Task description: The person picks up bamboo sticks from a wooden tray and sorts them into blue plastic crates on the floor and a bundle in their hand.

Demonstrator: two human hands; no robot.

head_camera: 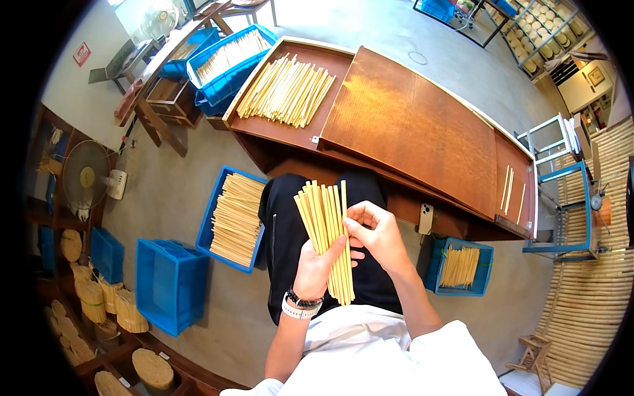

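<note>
A fanned bundle of slender, yellowish bamboo or wooden sticks [322, 213] stands over my lap. My left hand [313, 272] grips it around the lower middle, thumb across the front. At the bundle's right edge, the thumb and index finger of my right hand [376, 230] pinch one stick [343, 198], which rises slightly apart from the others at its top. Beyond my knees, a brown wooden table [411, 123] carries a spread of similar sticks [287, 91] in its left recess. A few single sticks [507, 190] lie in its right recess.
Left of my legs sits a blue crate of sticks [237, 218], with another blue crate [171, 284] farther left. A smaller blue crate with sticks [459, 267] is on the right floor. A phone [426, 219] is at the table's near edge. A fan [86, 175] stands left.
</note>
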